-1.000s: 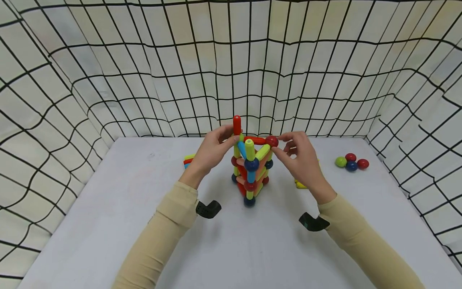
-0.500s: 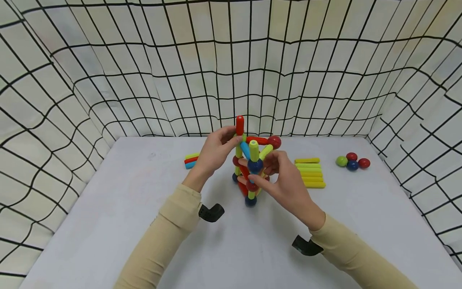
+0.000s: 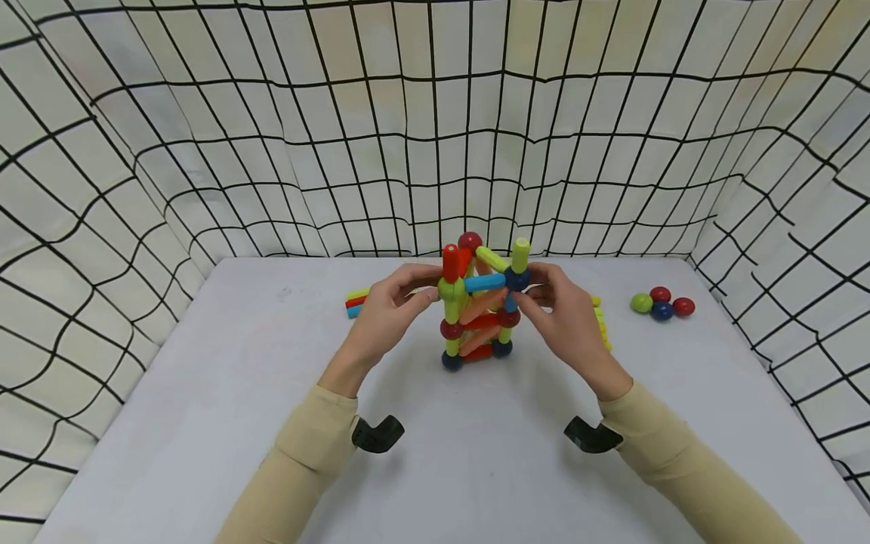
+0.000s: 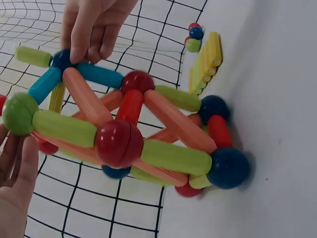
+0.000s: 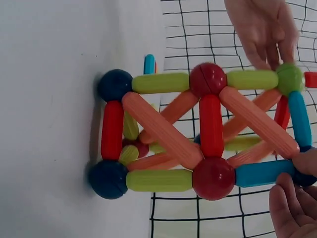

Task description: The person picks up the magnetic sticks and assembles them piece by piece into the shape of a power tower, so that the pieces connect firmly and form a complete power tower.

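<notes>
A two-level tower of magnetic sticks and balls [image 3: 480, 321] stands upright on the table. My left hand [image 3: 389, 311] pinches the green ball [image 3: 451, 290] at its top left corner, under an upright red stick [image 3: 451, 261]. On the top right corner, the thumb and fingers of my right hand [image 3: 569, 321] grip a dark blue ball [image 3: 517, 279], which carries an upright light green stick [image 3: 520, 255]. Between these two balls runs a blue stick [image 4: 45, 85]. The third top corner, at the back, has a red ball [image 3: 470, 241]. Salmon sticks [image 5: 163, 130] cross the sides diagonally.
Several yellow and light green sticks [image 4: 208, 59] lie in a row behind my right hand. Farther right sits a cluster of loose balls [image 3: 661, 310]. A few sticks [image 3: 356, 301] lie behind my left hand. Black netting [image 3: 435, 159] encloses the white table [image 3: 224, 363].
The tower has turned counterclockwise seen from above, its blue-ball corner swinging from front to right and the red ball to the back. My right hand has moved from the red ball to the blue ball.
</notes>
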`<state>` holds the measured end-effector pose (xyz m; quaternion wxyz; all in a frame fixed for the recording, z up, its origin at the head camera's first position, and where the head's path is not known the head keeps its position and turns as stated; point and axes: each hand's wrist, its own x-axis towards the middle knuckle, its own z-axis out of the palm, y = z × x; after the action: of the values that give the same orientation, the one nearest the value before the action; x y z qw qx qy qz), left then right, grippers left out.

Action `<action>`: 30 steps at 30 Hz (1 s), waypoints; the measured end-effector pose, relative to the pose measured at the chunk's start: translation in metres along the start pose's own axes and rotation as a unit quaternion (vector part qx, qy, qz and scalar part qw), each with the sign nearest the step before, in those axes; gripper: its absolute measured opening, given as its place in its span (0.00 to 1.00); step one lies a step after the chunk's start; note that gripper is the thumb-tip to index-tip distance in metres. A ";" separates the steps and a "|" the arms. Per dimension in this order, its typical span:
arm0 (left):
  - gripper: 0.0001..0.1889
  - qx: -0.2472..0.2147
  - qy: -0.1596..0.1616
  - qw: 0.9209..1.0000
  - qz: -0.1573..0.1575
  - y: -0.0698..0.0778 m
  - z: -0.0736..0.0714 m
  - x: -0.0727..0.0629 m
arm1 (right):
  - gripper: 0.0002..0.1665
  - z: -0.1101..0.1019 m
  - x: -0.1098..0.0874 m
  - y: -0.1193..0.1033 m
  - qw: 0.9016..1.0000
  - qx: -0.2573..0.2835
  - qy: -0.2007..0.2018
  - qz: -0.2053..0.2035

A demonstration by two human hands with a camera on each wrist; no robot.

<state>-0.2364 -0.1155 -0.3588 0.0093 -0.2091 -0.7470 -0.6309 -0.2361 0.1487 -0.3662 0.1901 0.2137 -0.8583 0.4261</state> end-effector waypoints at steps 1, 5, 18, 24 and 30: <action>0.16 -0.010 -0.009 1.000 0.011 0.000 0.001 -0.002 | 0.27 0.000 0.002 0.002 1.000 0.002 0.002 0.007; 0.15 -0.027 -0.041 0.998 0.031 -0.003 0.005 -0.007 | 0.27 0.001 0.011 0.006 0.999 0.021 0.002 0.048; 0.19 0.242 0.122 0.947 -0.174 -0.090 -0.067 -0.009 | 0.28 0.004 0.015 0.014 0.989 0.054 -0.086 0.105; 0.19 0.329 0.099 0.921 -0.181 -0.108 -0.079 -0.009 | 0.28 0.005 0.015 0.018 0.989 0.066 -0.094 0.098; 0.20 0.416 0.080 0.886 -0.190 -0.104 -0.072 -0.003 | 0.28 0.004 0.015 0.019 0.990 0.059 -0.093 0.089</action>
<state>-0.2858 -0.1969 -0.4420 0.0353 0.0108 -0.9631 -0.2665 -0.2587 0.1531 -0.3731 0.0576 0.1859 -0.8611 0.4697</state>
